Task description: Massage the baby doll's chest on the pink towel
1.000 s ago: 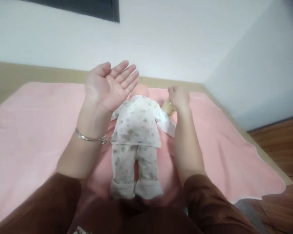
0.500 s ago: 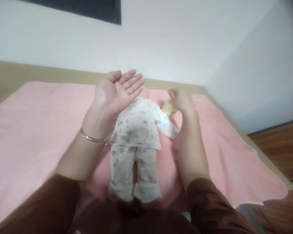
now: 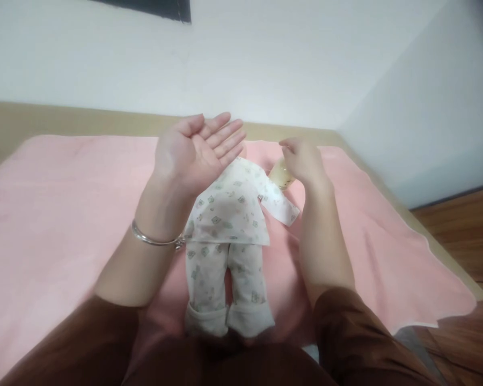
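Observation:
My left hand (image 3: 203, 153) is held up palm upward, fingers stretched and slightly apart, with nothing in it. It hovers over the upper left of a doll (image 3: 237, 203) dressed in a white patterned top and trousers, and hides part of the head and one sleeve. My right hand (image 3: 304, 161) is closed, with the back of the hand toward me, around a rounded, see-through yellowish bottle (image 3: 282, 175) bearing small dark print. Only the bottle's left part shows; the fingers cover the rest. The doll's right-hand sleeve (image 3: 280, 208) lies spread below the bottle.
Under the doll a pink blanket (image 3: 80, 203) covers a light wooden surface (image 3: 20, 119). White walls (image 3: 257, 59) rise behind and to the right. The surface's edge runs down the right side, above a brown wooden floor (image 3: 459, 230).
The view has tilted down and shifted a little. My left hand has moved slightly right and stays palm up. My right hand and the bottle keep about the same pose.

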A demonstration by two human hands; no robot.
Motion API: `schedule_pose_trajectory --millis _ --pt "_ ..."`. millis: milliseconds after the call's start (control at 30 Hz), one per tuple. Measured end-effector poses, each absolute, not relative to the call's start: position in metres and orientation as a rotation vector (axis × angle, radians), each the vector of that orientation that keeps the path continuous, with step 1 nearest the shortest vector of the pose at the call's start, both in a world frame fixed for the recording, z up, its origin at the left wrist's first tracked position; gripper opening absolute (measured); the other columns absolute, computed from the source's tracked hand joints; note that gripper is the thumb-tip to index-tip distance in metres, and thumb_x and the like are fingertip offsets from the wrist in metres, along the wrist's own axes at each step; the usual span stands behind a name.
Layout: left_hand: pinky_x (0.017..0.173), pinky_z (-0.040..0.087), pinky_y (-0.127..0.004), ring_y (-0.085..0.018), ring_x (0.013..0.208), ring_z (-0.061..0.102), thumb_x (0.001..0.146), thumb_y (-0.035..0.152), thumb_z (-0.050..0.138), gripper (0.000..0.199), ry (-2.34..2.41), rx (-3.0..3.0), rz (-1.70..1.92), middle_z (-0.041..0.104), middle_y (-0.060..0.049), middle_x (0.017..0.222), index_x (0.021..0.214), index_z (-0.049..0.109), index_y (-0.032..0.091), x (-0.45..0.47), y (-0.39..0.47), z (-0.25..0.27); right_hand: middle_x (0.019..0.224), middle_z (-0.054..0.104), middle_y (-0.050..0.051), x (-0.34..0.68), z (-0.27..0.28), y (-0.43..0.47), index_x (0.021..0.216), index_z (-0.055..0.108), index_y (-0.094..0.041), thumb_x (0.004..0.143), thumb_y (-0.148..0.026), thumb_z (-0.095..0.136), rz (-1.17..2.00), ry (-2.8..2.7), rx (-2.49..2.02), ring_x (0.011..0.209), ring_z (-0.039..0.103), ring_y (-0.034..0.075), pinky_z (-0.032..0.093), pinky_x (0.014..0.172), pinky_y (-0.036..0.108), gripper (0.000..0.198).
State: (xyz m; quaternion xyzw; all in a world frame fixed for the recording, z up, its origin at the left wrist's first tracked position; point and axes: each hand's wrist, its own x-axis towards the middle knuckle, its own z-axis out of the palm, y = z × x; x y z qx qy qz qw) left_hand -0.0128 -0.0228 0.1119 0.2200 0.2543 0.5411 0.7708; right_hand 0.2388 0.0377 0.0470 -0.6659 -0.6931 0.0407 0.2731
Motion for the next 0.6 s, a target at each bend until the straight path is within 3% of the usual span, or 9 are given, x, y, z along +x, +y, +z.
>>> schedule_pose_trajectory --millis 167,433,600 --pt "0.115 0.047 -0.041 -0.027 0.141 0.051 0.102 0.028 0.032 0.050 0.549 0.436 1.134 0.055 -0.013 0.148 0.150 0.038 0.016 -0.010 -0.022 0.111 0.140 0.062 0.013 0.241 0.048 0.035 0.130 0.064 -0.015 0.093 -0.018 0.038 0.138 -1.891 -1.756 0.133 0.056 0.031 0.045 0.112 0.051 0.045" --pt "0.112 0.051 -0.041 -0.025 0.139 0.053 0.103 0.030 0.029 0.048 0.592 0.401 1.113 0.059 -0.009 0.145 0.148 0.041 0.019 -0.012 -0.019 0.111 0.143 0.059 0.015 0.241 0.051 0.031 0.132 0.062 -0.015 0.093 -0.024 0.043 0.208 -1.881 -1.740 0.134 0.054 0.032 0.042 0.115 0.054 0.044" --pt "0.113 0.049 -0.038 -0.026 0.140 0.052 0.103 0.030 0.029 0.050 0.616 0.414 1.126 0.059 -0.012 0.145 0.149 0.041 0.015 -0.010 -0.022 0.110 0.160 0.040 0.012 0.226 0.064 0.015 0.136 0.058 -0.021 0.098 -0.037 0.040 -0.013 -1.881 -1.700 0.153 0.026 0.037 0.023 0.123 0.066 0.045"
